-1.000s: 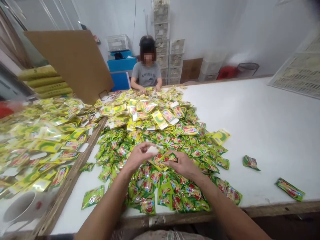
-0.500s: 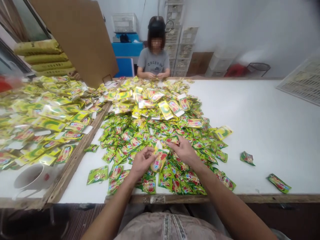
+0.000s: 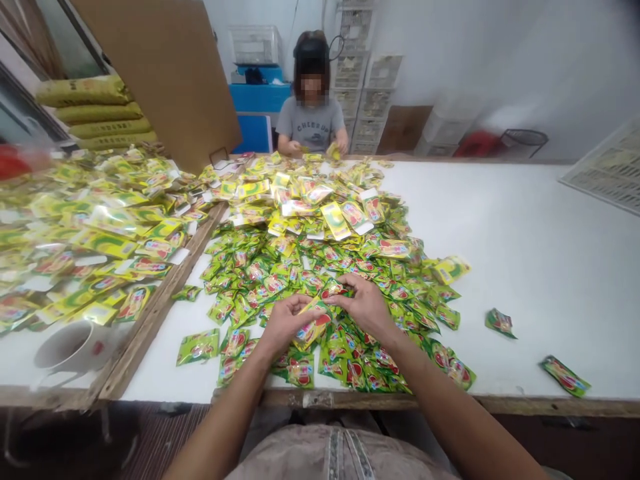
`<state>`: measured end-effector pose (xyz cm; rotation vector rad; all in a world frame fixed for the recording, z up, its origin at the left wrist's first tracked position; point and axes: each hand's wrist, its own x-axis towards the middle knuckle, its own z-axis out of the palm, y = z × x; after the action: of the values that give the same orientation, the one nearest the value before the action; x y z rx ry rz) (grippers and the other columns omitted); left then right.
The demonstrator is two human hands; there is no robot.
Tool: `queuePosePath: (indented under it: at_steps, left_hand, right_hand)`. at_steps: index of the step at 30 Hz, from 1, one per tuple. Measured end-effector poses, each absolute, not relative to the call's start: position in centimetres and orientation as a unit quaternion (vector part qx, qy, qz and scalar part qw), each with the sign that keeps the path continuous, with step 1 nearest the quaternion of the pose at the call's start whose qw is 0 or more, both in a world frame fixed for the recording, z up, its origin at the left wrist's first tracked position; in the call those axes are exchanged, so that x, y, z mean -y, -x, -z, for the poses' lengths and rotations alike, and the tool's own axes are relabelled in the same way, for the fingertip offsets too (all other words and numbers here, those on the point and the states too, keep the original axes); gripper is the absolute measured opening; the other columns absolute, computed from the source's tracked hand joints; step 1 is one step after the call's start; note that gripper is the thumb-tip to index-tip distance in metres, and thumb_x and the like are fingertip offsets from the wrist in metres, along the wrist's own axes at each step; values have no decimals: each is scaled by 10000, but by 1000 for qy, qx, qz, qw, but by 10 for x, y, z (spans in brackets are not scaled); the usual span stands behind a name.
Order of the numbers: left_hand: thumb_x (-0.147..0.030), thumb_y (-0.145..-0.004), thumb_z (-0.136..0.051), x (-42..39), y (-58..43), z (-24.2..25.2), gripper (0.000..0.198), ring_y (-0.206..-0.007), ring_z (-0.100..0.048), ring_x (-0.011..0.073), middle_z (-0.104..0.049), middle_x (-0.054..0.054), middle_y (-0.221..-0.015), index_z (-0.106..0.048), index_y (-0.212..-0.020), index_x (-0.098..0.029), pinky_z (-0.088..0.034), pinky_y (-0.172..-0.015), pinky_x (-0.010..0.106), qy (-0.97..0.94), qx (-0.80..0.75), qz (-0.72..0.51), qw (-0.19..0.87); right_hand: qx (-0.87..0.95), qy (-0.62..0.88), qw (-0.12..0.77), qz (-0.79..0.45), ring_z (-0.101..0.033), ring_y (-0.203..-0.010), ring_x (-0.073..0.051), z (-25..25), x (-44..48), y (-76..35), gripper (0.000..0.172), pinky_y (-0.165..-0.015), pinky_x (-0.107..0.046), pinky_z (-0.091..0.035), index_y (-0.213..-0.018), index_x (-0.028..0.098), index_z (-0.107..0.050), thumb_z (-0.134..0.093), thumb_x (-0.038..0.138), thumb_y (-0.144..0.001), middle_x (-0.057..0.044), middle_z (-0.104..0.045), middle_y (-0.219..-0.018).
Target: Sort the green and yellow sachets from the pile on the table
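Observation:
My left hand (image 3: 285, 325) is closed on a yellow printed packet (image 3: 314, 328), thumb across its front, tilted over the near part of the pile. My right hand (image 3: 369, 308) pinches a small shiny green sachet (image 3: 333, 289) between thumb and fingers. The sachet is at the upper end of the yellow packet; whether part of it is inside, I cannot tell. Below and around both hands spreads a heap of green sachets (image 3: 265, 280), with yellow packets (image 3: 335, 220) with white flaps heaped behind them.
Left of a wooden strip (image 3: 160, 293) lie more yellow packets (image 3: 110, 243) and a white mug (image 3: 70, 347). Loose sachets (image 3: 565, 375) lie on the white table (image 3: 500, 233) to the right. Across it sits a person (image 3: 311, 123) handling yellow packets. A white crate (image 3: 610, 167) stands far right.
My right hand has brought a green sachet leftward to the yellow packet's upper end. The packet is tilted more to the right. The person opposite has moved both hands apart, holding yellow packets.

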<state>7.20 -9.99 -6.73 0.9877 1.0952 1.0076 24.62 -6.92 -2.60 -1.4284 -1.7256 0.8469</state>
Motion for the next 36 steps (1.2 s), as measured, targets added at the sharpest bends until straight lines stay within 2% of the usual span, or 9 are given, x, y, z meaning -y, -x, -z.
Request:
queuePosePath:
  at_steps: [4, 8, 13, 16, 23, 28, 30, 33, 36]
  left_hand:
    - [-388, -548, -782, 100, -73, 66, 366, -570, -580, 140, -657, 22, -671, -679, -785, -129, -429, -539, 241, -410, -471, -408, 666]
    - [-346, -547, -793, 100, -76, 66, 353, -560, -575, 114, -658, 7, -680, -660, -797, -135, -426, -539, 222, -371, -445, -432, 691]
    - [-359, -563, -783, 102, -78, 69, 354, -486, -529, 91, -620, -24, -588, -631, -790, -134, -396, -491, 203, -365, -454, -446, 679]
    - [-363, -566, -781, 102, -78, 71, 371, -495, -534, 93, -622, -26, -592, -631, -818, -135, -403, -508, 205, -379, -461, -451, 664]
    - [-407, -629, -732, 100, -74, 68, 364, -579, -573, 128, -654, 16, -675, -637, -846, -131, -434, -574, 232, -400, -458, -449, 655]
    - [-455, -666, -682, 97, -68, 63, 353, -623, -587, 152, -653, 29, -690, -646, -811, -135, -452, -617, 253, -407, -469, -436, 652]
    - [-458, -692, -657, 96, -68, 63, 376, -691, -605, 167, -670, 38, -767, -639, -909, -151, -464, -660, 265, -412, -471, -436, 647]
    - [-413, -668, -692, 90, -61, 63, 401, -807, -603, 183, -676, 41, -875, -624, -977, -168, -463, -722, 266, -486, -482, -424, 594]
    - [-420, -655, -689, 72, -30, 57, 377, -659, -595, 177, -668, 30, -757, -636, -910, -148, -464, -599, 265, -538, -526, -359, 553]
  right_hand:
    - [607, 582, 387, -379, -422, -548, -130, 35, 74, -244, 440, -516, -249, -327, -751, 176, -584, -673, 579, -600, 28, -499, -611]
    - [619, 576, 391, -365, -433, -541, -128, 40, 79, -242, 410, -519, -252, -341, -722, 180, -578, -655, 574, -636, 21, -525, -622]
    - [651, 569, 403, -301, -559, -791, -204, 39, 89, -244, 366, -721, -316, -427, -804, 191, -655, -590, 543, -726, -53, -625, -820]
    - [665, 566, 412, -260, -559, -877, -222, 41, 93, -245, 294, -825, -368, -400, -806, 207, -676, -579, 481, -767, -72, -633, -860]
    - [693, 557, 348, -297, -508, -1036, -242, 43, 98, -237, 255, -888, -380, -338, -796, 234, -710, -575, 449, -790, -72, -621, -985]
    - [722, 499, 280, -389, -530, -709, -165, 43, 89, -226, 397, -712, -291, -392, -495, 172, -597, -592, 467, -762, 3, -539, -628]
    - [696, 491, 312, -421, -521, -651, -145, 47, 82, -220, 331, -637, -260, -398, -575, 169, -619, -588, 441, -759, 13, -536, -622]
    - [658, 491, 358, -446, -561, -697, -151, 54, 69, -208, 222, -642, -255, -427, -751, 169, -648, -568, 375, -769, -6, -604, -718]
    - [685, 485, 345, -420, -583, -811, -179, 49, 48, -199, 184, -722, -290, -444, -805, 184, -642, -576, 351, -766, -27, -644, -826]
